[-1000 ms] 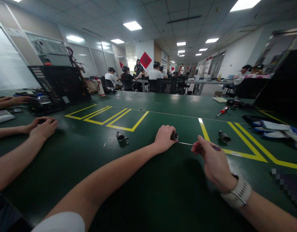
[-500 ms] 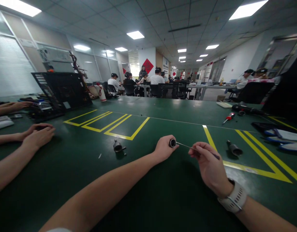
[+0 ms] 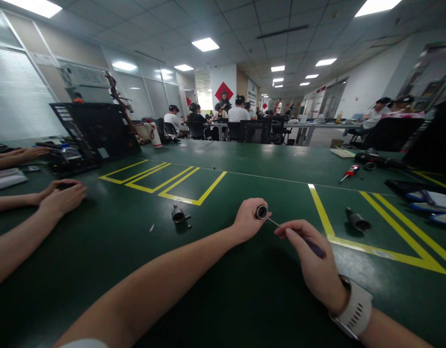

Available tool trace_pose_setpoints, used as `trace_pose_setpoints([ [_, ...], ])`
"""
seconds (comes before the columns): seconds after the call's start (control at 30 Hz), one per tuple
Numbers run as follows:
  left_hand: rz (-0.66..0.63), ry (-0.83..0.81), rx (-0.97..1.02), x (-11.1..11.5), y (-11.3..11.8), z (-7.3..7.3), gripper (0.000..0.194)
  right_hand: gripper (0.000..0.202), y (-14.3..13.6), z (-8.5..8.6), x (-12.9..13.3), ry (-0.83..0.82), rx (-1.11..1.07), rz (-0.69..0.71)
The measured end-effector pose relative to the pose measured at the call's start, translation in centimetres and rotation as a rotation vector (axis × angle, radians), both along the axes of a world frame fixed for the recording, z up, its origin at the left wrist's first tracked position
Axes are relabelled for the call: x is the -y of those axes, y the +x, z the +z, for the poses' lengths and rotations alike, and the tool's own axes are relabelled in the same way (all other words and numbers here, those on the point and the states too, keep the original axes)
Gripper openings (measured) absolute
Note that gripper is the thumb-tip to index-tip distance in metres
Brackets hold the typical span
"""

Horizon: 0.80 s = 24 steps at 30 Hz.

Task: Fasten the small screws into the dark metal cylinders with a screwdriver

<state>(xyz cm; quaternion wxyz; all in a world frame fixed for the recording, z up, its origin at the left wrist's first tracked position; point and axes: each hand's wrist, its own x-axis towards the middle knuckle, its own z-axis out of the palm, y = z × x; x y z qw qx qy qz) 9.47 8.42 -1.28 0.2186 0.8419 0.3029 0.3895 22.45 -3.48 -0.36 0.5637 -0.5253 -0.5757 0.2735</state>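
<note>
My left hand [image 3: 250, 220] is closed around a dark metal cup-shaped part [image 3: 261, 212], its round open end facing me. My right hand [image 3: 306, 246] grips a screwdriver [image 3: 315, 248] with a dark purplish handle. The thin shaft runs left to the side of the cup-shaped part; its tip is hidden or too small to make out. A second cup-shaped part [image 3: 178, 214] with a narrow stem rests on the table left of my hands, with small metal pieces [image 3: 188, 221] beside it. A third such part [image 3: 360, 222] lies on its side to the right.
The green table [image 3: 215, 299] carries yellow tape outlines [image 3: 179, 199]. A red-handled screwdriver [image 3: 349, 172], a dark power tool [image 3: 379, 159] and gloves [image 3: 431, 200] lie at the right. Another person's hands [image 3: 61, 198] are at the left, near a black frame [image 3: 96, 130].
My right hand has shifted slightly left and down, closer to my left hand, and the screwdriver shaft slopes more steeply. The whole view has turned a little.
</note>
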Motion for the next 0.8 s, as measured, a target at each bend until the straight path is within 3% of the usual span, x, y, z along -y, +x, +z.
trace_pose_setpoints([
  [0.27, 0.019, 0.098, -0.017, 0.17, 0.19, -0.16, 0.013, 0.02, -0.44, -0.01, -0.32, -0.036, 0.072, -0.012],
  [0.5, -0.219, -0.223, 0.232, -0.18, 0.51, -0.57, 0.025, 0.02, -0.45, -0.04, 0.08, -0.01, 0.074, 0.063],
  [0.6, -0.257, -0.276, 0.252, -0.01, 0.62, -0.5, 0.028, 0.019, -0.54, 0.04, 0.09, 0.005, 0.063, 0.092],
  [0.8, -0.145, -0.144, 0.145, 0.02, 0.5, -0.42, 0.02, 0.02, -0.58, -0.1, 0.12, 0.022, 0.03, 0.012],
])
